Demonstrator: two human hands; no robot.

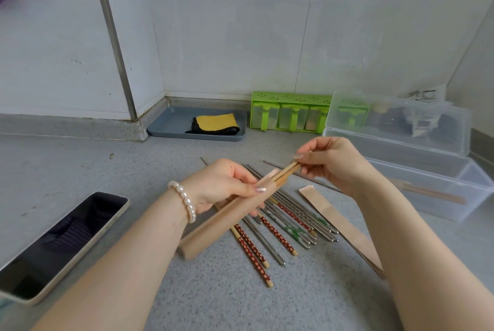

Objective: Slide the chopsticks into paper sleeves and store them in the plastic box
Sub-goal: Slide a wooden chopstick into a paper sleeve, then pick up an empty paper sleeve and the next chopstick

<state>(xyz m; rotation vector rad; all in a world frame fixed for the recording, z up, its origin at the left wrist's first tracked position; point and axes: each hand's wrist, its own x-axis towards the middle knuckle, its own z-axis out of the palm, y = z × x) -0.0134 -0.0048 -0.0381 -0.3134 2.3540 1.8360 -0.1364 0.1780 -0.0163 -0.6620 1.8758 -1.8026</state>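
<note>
With your left hand [222,183] closed around the paper sleeve [224,217] at frame centre and your right hand [331,162] pinching the wooden chopsticks [287,171] projecting from its upper-right mouth, push down-left along the sleeve's axis; the plastic box [427,183] lies right.

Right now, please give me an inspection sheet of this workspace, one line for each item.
Surface: grey speckled counter, bare in parts.
Job's things: paper sleeve with wooden chopsticks partly inside; loose chopsticks on the counter; spare sleeve lying flat; open plastic box with one filled sleeve inside.
Clutter: phone at left; grey tray with a yellow cloth; green spice rack.
Grippers: left hand holds the sleeve; right hand pinches the chopstick ends.
Cables: nothing seen.
Surroundings: white tiled wall, corner with a metal strip.
</note>
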